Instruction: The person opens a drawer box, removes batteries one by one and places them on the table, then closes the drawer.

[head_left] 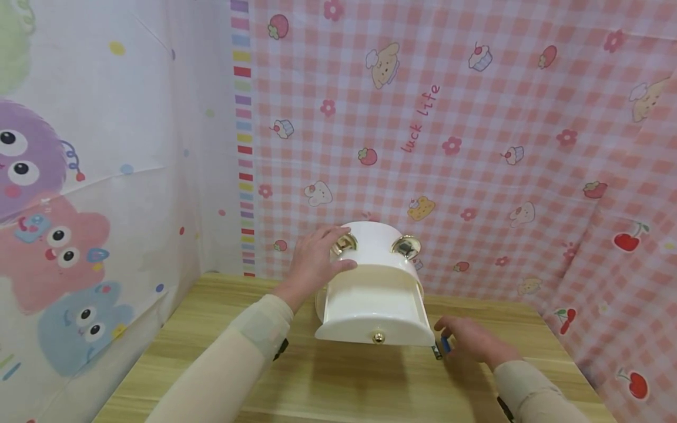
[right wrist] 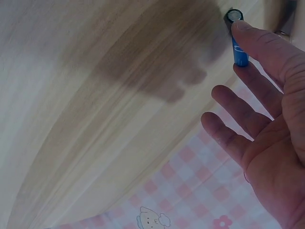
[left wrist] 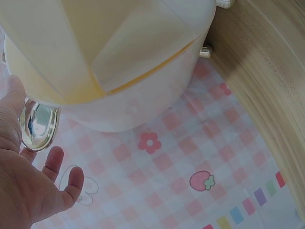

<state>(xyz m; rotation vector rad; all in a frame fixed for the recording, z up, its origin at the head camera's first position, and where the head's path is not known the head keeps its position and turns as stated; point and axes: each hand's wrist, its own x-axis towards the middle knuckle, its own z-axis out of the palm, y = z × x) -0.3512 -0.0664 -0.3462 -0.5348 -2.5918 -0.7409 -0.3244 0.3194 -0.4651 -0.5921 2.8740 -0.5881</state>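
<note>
A white rounded drawer box (head_left: 372, 238) stands on the table with its drawer (head_left: 370, 302) pulled out; the drawer front has a gold knob (head_left: 378, 338). Two gold ear-shaped pieces (head_left: 406, 247) stick out from the box top. My left hand (head_left: 314, 258) rests at the top left, around the left gold ear (left wrist: 39, 125), thumb on the box and other fingers spread loosely. Low beside the drawer's right corner, my right hand (head_left: 471, 341) pinches a blue battery (right wrist: 240, 52) between thumb and a finger. A small dark-and-silver piece (head_left: 436, 351) shows right beside the battery.
The box stands on a wood-grain table (head_left: 238, 370). A pink checked cloth (head_left: 338, 147) hangs behind and to the right; a white cloth with cartoon figures (head_left: 143, 235) hangs at the left. The drawer front juts toward me between my two arms.
</note>
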